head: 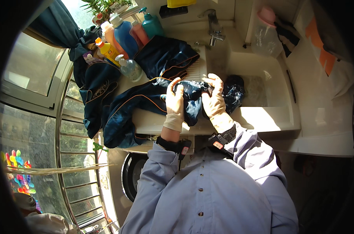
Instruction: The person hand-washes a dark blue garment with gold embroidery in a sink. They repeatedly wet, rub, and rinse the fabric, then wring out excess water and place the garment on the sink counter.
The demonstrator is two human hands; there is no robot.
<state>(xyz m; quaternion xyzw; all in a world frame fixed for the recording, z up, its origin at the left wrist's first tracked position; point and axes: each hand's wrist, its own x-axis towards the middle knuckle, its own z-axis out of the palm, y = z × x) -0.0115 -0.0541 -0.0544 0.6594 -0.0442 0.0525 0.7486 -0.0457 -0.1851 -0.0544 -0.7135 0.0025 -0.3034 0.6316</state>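
Note:
A dark navy satin-like garment (130, 99) with orange piping lies across the left part of the white laundry sink (282, 117). Whitish suds cling to the bunched part between my hands. My left hand (174, 102), in a thin pale glove, grips this cloth on its left side. Gloved the same way, my right hand (214, 102) holds the cloth a short way to the right, fingers curled over it. Past my right hand, a wet, sudsy end of dark cloth (234, 93) hangs into the basin. Folds of fabric partly cover the ribbed washboard (196, 68).
Several detergent bottles, among them a blue bottle (125, 36) and a yellow bottle (109, 51), crowd the back left beside a clear pump bottle (130, 68). A faucet (214, 29) stands behind the basin. A barred window (77, 158) borders the left; a round appliance door (133, 175) is below.

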